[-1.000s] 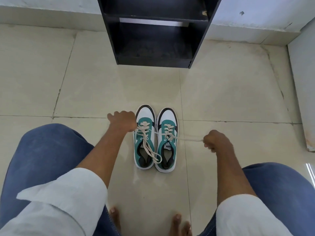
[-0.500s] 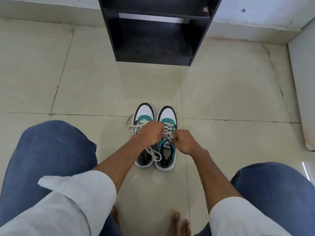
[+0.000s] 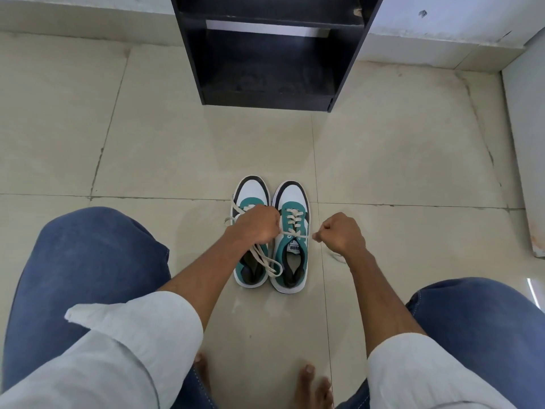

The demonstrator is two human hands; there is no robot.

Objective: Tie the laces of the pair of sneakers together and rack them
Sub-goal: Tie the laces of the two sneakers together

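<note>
Two white, teal and black sneakers stand side by side on the floor, toes pointing away from me: the left sneaker [image 3: 253, 190] and the right sneaker [image 3: 292, 261]. My left hand [image 3: 258, 225] rests over the left sneaker's lacing, closed on cream laces [image 3: 265, 261] that loop down over its opening. My right hand [image 3: 342, 233] is just right of the right sneaker, fist closed on a lace end. A taut lace [image 3: 298, 235] runs between the two hands across the right sneaker's tongue.
A black shoe rack [image 3: 345, 63] with open shelves stands against the wall straight ahead. Pale floor tiles [image 3: 182, 149] lie between it and the sneakers. My knees in blue jeans flank the shoes and bare toes [image 3: 309, 382] show below. A white panel [image 3: 528, 149] is at the right.
A second ago the hands were pulled wide apart, then met over the laces. Now my right hand has drawn away to the right, stretching a lace, while my left stays on the left sneaker.
</note>
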